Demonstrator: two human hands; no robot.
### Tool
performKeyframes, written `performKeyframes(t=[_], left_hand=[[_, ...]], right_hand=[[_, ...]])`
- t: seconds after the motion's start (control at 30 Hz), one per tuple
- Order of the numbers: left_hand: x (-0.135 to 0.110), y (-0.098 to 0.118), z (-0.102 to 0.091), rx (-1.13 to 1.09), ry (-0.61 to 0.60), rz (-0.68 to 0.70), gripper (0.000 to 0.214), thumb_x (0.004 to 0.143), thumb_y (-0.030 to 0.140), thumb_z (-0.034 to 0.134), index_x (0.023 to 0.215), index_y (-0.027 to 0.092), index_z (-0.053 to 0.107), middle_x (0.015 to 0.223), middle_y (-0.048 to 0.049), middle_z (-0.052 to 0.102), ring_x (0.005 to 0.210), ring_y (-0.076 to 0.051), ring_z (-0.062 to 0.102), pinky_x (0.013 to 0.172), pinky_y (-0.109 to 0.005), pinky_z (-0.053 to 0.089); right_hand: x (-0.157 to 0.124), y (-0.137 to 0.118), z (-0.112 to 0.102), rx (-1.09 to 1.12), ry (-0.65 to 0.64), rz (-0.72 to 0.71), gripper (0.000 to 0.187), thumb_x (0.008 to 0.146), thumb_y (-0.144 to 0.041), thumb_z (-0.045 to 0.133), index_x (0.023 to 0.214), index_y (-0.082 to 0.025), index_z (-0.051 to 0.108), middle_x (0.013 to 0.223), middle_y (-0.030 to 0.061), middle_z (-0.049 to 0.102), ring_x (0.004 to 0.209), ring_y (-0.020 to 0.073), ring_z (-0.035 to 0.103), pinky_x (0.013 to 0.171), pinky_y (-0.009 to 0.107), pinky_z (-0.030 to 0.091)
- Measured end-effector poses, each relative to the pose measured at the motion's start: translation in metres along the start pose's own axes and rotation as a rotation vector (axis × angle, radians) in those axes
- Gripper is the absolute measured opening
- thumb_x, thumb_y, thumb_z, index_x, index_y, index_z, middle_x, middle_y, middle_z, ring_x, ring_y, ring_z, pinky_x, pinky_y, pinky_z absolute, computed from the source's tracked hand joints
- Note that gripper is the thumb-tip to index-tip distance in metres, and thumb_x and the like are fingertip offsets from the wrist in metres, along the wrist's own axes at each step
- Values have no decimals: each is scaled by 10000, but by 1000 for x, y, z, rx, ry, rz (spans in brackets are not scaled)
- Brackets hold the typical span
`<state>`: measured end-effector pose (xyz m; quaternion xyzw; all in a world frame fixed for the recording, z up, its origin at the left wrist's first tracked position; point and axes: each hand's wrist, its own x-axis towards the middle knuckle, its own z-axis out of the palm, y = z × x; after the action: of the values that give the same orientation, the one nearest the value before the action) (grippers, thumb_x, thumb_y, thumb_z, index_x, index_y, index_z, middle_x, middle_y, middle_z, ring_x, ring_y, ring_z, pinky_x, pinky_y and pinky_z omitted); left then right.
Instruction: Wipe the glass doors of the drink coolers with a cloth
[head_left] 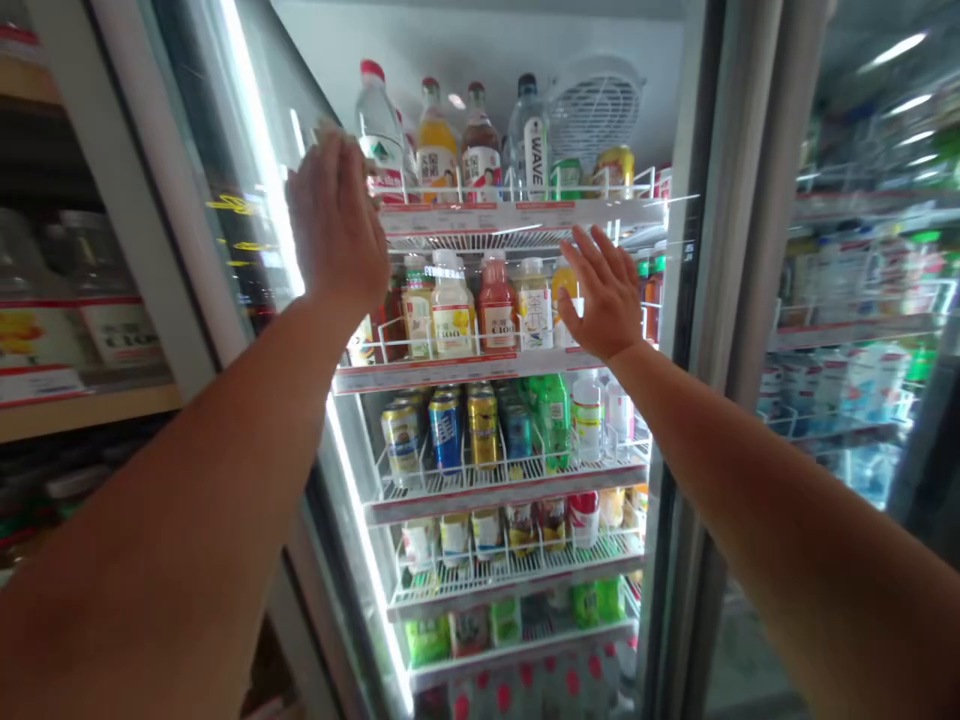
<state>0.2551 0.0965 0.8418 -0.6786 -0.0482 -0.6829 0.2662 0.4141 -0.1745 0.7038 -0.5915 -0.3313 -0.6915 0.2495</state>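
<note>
An open drinks fridge stands before me, its wire shelves full of bottles and cans. My left hand is raised with flat fingers against the inner edge of the open glass door, level with the top shelf. My right hand is open, fingers spread, in front of the second shelf, close to a yellow-capped bottle at its right end. Neither hand holds anything.
The top shelf carries tall bottles and a fan grille behind. Cans fill the third shelf. A closed glass door of a second fridge is on the right. Store shelving stands on the left.
</note>
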Motion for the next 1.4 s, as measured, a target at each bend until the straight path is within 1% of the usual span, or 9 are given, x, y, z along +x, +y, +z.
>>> performKeyframes(t=[0.17,0.37,0.5,0.67,0.83,0.97,1.13,1.3,1.4], left_hand=[[-20,-6,6,104,44,20,553,1020,298,53,1556,181,-14,1648,196,69,1373,53,-368,1152,-90,-270],[-28,3,18,-80,186,53,569,1025,304,89,1577,266,-44,1603,235,-151,1489,-20,-177,1227,-126,-152],[-14,12,30,-141,193,100,573,1026,347,82,1583,218,46,1610,219,-143,1481,-6,-199,1230,-161,-156],[7,51,26,-330,30,155,703,989,553,120,1596,197,131,1648,151,123,1502,-83,-203,1256,-320,-193],[20,109,12,-469,-58,138,677,962,523,236,1586,261,241,1652,128,108,1534,-114,10,1286,-357,-54],[27,141,10,-535,-121,184,676,938,479,285,1583,278,268,1643,126,150,1535,-116,29,1277,-351,-48],[28,169,10,-572,-148,214,661,938,510,286,1578,345,258,1630,156,188,1535,-92,-11,1281,-339,-48],[24,187,2,-474,-172,242,685,959,471,273,1563,152,323,1653,0,192,1540,-171,73,1291,-383,1],[23,191,3,-484,-186,269,670,965,469,278,1567,178,312,1653,26,184,1539,-147,66,1293,-385,4]], right_hand=[[-1,-2,0,7,10,6,611,919,-322,427,1523,-238,381,1590,47,378,1515,268,257,1222,551,248],[-4,-6,1,-30,-2,-11,584,923,-303,419,1503,-239,418,1603,56,355,1523,279,233,1220,560,239],[-5,-7,2,-31,-16,-17,598,902,-280,429,1497,-224,428,1603,71,350,1527,295,214,1213,567,243],[-5,-7,4,-32,-3,-23,594,892,-275,447,1483,-212,447,1597,74,359,1522,295,226,1202,561,269],[-5,-7,3,-32,2,-19,586,898,-276,438,1483,-236,447,1595,54,370,1519,278,243,1195,556,283],[-5,-7,1,-58,14,-25,559,910,-269,423,1464,-221,480,1583,57,393,1512,267,269,1192,528,302],[-4,-6,2,-86,30,-33,550,905,-255,419,1448,-225,499,1572,47,412,1496,265,309,1175,523,330],[-4,-5,4,-79,25,-22,525,893,-256,439,1401,-181,544,1548,73,445,1488,278,320,1183,511,331],[-4,-4,4,-57,2,-16,544,901,-252,430,1433,-172,509,1550,85,439,1500,283,290,1194,524,314]])
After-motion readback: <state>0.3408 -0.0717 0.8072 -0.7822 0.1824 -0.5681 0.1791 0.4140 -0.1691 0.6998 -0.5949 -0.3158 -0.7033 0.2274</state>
